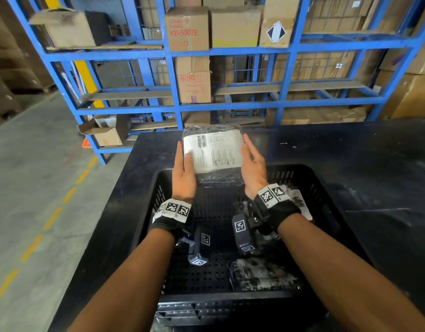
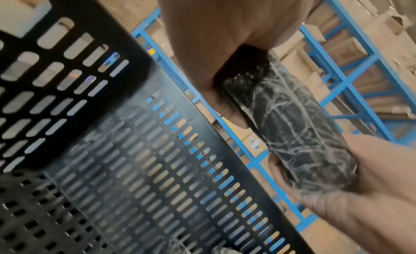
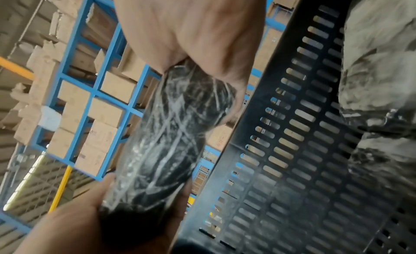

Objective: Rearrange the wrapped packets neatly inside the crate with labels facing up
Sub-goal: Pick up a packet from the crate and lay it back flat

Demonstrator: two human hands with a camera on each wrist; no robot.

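I hold a black plastic-wrapped packet (image 1: 212, 152) with its white label facing me, lifted above the far wall of the black slotted crate (image 1: 326, 188). My left hand (image 1: 182, 164) grips its left edge, thumb on the label. On the opposite edge my right hand (image 1: 253, 164) grips the packet. The wrist views show the packet's wrinkled near edge (image 2: 299, 133) (image 3: 171, 138) between both palms. A second wrapped packet (image 1: 261, 274) lies dark side up at the crate's near right. Another packet (image 1: 300, 202) lies under my right wrist.
The crate stands on a black table (image 1: 362, 152). Blue steel racking (image 1: 230, 52) with cardboard boxes rises just behind the table. A concrete aisle (image 1: 39, 176) with yellow dashes runs on the left. The crate's perforated floor (image 1: 206, 264) shows bare on its left half.
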